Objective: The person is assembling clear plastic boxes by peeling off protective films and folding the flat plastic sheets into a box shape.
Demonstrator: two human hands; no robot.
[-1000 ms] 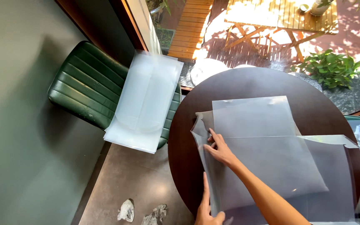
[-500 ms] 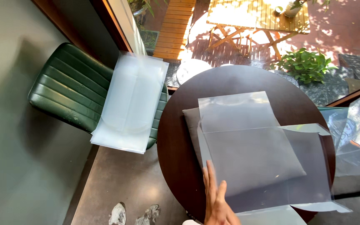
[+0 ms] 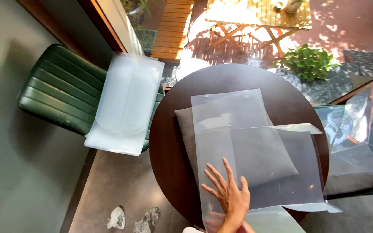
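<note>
While the head camera looks straight down, the scene breaks up as follows.

Right hand: the right hand (image 3: 229,196) lies flat, palm down, on a clear plastic bag (image 3: 255,172) near the front edge of the worktop; its fingers (image 3: 229,169) are spread wide and straight, gripping nothing.

Left hand: the left hand (image 3: 214,223) shows only as a blurred shape under the clear plastic at the bottom edge of the frame, just below the right wrist; whether its fingers are wide, narrow or holding something cannot be told.

Clear plastic bag: it lies flat over a grey cushion (image 3: 238,146), its far end reaching past the cushion toward the middle of the worktop, its right corner curling up off the surface.

Grey cushion: square and soft, it lies on the worktop and shows through the plastic, with its left edge bare.

Worktop: a round dark-brown worktop (image 3: 169,142), bare wood showing to the left of and beyond the cushion.

Chair: a green ribbed chair (image 3: 61,95) stands to the left of the worktop, carrying a stack of clear plastic bags (image 3: 126,103) that overhangs its seat edge.

Floor: two crumpled white scraps (image 3: 134,218) lie on the grey floor to the left of the hands.

Beyond the glass: a wooden slatted table (image 3: 260,13) and a green potted plant (image 3: 307,62) stand in sunlight.
</note>
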